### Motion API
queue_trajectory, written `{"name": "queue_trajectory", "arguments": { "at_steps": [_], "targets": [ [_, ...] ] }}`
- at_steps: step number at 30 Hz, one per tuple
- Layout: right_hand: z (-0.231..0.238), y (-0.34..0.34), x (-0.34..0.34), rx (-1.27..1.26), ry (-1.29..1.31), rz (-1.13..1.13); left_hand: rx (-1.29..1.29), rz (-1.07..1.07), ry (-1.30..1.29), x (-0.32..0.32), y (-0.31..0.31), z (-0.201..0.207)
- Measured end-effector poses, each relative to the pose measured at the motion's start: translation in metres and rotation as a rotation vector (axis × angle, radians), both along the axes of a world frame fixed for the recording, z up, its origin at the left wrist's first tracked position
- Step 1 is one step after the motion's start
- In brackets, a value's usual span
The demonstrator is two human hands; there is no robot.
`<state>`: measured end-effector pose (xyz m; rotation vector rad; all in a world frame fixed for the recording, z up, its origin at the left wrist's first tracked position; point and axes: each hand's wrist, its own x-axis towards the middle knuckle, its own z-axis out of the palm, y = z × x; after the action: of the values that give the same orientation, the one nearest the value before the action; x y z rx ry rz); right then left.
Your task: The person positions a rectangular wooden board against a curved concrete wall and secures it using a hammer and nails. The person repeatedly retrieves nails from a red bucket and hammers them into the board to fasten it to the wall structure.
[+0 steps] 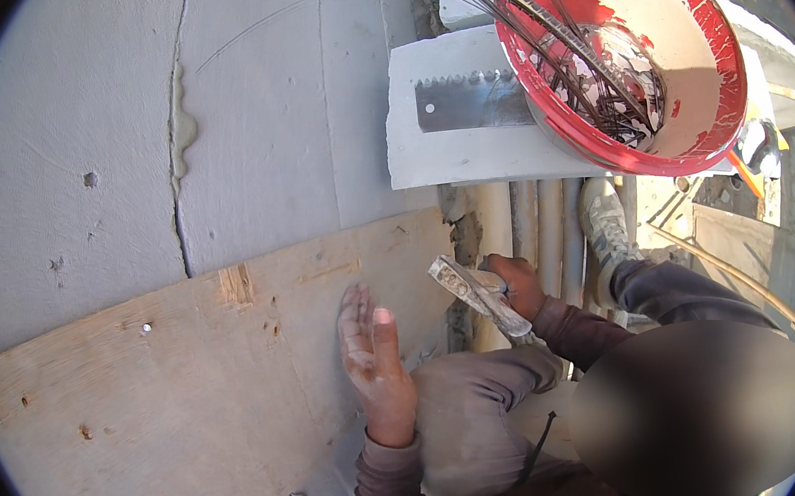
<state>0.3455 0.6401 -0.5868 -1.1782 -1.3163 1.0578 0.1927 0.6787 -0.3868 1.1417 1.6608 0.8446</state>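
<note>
Right hand [518, 284]: fingers clamped on the handle of a hammer [476, 295], whose metal head lies slantwise between the hands. Left hand [378, 371] is bare, fingers together, thumb apart, beside the plywood board [154, 419]; whether it touches, cannot tell. Beyond, a red bucket [696, 62] holds thin rods and partly covers a saw blade [472, 105].

white slab [466, 160] carries two things. saw [470, 105]: blade flat near slab's left end, toothed edge facing away from the wearer, small round hole near left tip, right end hidden by bucket. red bucket [695, 52]: further right, mouth open to view, covering much of slab.
</note>
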Motion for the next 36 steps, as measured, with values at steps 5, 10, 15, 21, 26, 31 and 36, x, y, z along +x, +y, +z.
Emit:
{"name": "queue_trajectory", "arguments": {
  "at_steps": [5, 10, 15, 21, 26, 31, 36],
  "targets": [
    [-0.013, 0.001, -0.014, -0.223, -0.064, 0.020, -0.018, 0.030, -0.038, 0.005, -0.002, 0.001],
    [-0.023, 0.006, -0.013, -0.243, -0.129, 0.004, 0.005, -0.009, -0.024, 0.004, 0.000, 0.002],
    [-0.008, 0.005, -0.012, 0.096, 0.078, -0.096, 0.003, -0.022, -0.024, -0.006, 0.001, -0.002],
    [-0.046, 0.019, -0.026, -0.318, -0.073, -0.017, -0.014, -0.008, 0.018, 0.007, 0.008, 0.003],
    [-0.033, 0.001, -0.018, -0.146, -0.050, -0.035, -0.017, -0.021, 0.019, -0.002, 0.003, 0.000],
    [-0.035, 0.021, -0.025, -0.503, -0.206, 0.091, -0.021, -0.015, 0.023, 0.002, 0.000, 0.002],
    [-0.054, 0.002, -0.030, -0.296, -0.165, -0.072, -0.008, -0.020, -0.006, 0.002, 0.004, -0.002]
  ]
}}
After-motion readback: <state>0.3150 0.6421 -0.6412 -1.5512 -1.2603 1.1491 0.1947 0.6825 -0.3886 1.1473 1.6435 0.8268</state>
